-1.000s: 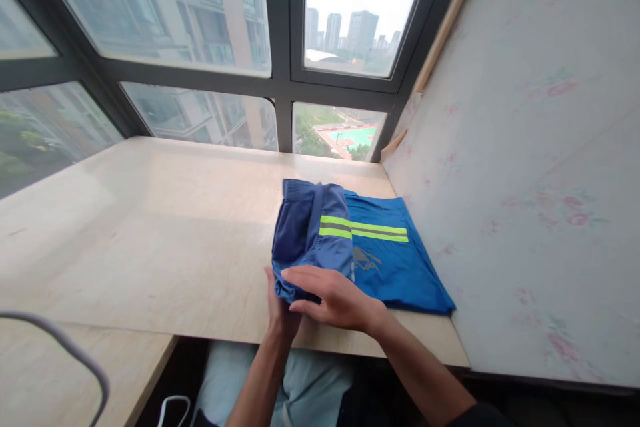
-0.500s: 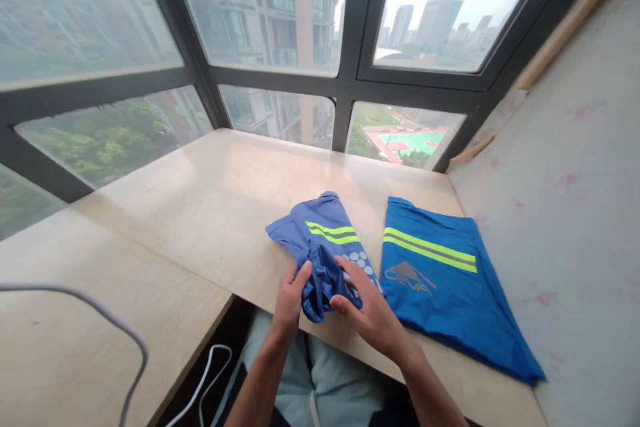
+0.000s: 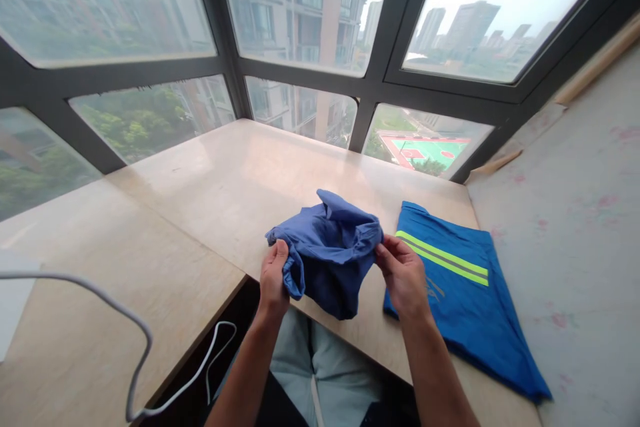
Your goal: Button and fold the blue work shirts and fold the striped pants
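Observation:
A crumpled blue work garment (image 3: 333, 240) is stretched between my two hands near the table's front edge, its lower part hanging down. My left hand (image 3: 275, 273) grips its left side, thumb on top, beside a bunched roll of cloth. My right hand (image 3: 403, 270) pinches its upper right edge between thumb and fingers. The fabric sags open in the middle, and its striped face is hidden. Just right of my right hand, a folded brighter blue garment (image 3: 480, 320) with a yellow-and-grey reflective stripe lies flat, its grey print partly covered by that hand.
The pale wooden tabletop (image 3: 200, 193) runs up to grey-framed windows. A white cable (image 3: 143, 327) loops over the left side, near a white sheet (image 3: 13, 307) at the edge. A patterned wall (image 3: 565, 267) bounds the right. My legs (image 3: 320, 360) are below the table edge.
The garment has been turned and spread wider, so its stripe and print no longer show. My hands have moved apart, the right one going up and to the right. The view has shifted slightly.

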Motion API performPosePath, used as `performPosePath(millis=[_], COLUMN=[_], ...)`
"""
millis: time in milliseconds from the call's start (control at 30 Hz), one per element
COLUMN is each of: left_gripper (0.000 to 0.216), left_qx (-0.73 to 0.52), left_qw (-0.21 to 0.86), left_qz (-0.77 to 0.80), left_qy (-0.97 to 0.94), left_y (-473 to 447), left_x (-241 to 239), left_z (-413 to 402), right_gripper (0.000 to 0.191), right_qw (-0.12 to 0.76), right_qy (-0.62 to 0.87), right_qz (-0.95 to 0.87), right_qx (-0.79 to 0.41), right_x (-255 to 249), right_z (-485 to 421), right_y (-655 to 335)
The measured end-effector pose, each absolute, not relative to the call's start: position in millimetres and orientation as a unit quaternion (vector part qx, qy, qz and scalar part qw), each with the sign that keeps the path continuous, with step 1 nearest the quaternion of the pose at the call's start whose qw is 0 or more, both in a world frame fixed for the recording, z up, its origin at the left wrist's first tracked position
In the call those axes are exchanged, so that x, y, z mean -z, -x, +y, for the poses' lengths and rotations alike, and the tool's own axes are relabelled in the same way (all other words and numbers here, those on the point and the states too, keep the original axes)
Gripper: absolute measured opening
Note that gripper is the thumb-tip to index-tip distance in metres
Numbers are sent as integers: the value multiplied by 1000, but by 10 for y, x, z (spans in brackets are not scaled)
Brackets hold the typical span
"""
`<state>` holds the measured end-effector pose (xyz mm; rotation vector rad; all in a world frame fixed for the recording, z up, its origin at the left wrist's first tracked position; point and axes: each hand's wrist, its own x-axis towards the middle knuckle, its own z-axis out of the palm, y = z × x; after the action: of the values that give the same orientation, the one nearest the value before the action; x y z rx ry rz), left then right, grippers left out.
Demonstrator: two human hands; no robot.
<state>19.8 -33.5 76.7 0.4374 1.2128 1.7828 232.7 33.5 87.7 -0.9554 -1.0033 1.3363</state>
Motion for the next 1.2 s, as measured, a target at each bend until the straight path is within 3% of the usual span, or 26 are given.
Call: performPosePath(millis=[100,267,400,500,567,633,700,800,867,933,1033,1200], left_gripper=[23,14,8,27,46,59,61,61,66,71,74,70], left_qx=[-767,-757,-730,-713,-692,-647,-591,-491,-375,-282,-272,-275], left_qw=[437,442,409,376,280,140,65,194,326,374,347,351], left_qz=[467,475,543,591,654,718,743,741,733,736,753,735], left_qy=[-52,80,74,-35,-120,-214,-308,-416,-464,-489,-489,-511], left_y=[24,151,88,76,91,112,127,118,86,37,-29,-33], left_x=[-670,-469,-297,-241,-258,-309,-372,-441,-449,-431,-394,-378], left_z=[-318,-411,-522,-591,-624,-646,-659,-667,-672,-678,-679,-583], right_gripper=[28,19,19,23,24,24,30,55,73,82,76,40], right_qw=[675,686,677,696,679,617,516,326,182,54,-53,-79], right_qy=[424,491,534,567,583,582,542,483,476,479,486,419], right_qz=[-283,-118,-96,-185,-298,-438,-604,-780,-832,-846,-840,-862], right_qx=[-533,-523,-497,-399,-332,-297,-275,-228,-218,-228,-236,-273], right_x=[-744,-292,-81,-198,-371,-552,-683,-742,-724,-710,-746,-931], right_z=[465,348,-14,-212,-264,-256,-200,-54,57,155,264,524], right_y=[-2695,-3227,-3317,-3213,-3080,-2916,-2743,-2525,-2435,-2394,-2401,-2439])
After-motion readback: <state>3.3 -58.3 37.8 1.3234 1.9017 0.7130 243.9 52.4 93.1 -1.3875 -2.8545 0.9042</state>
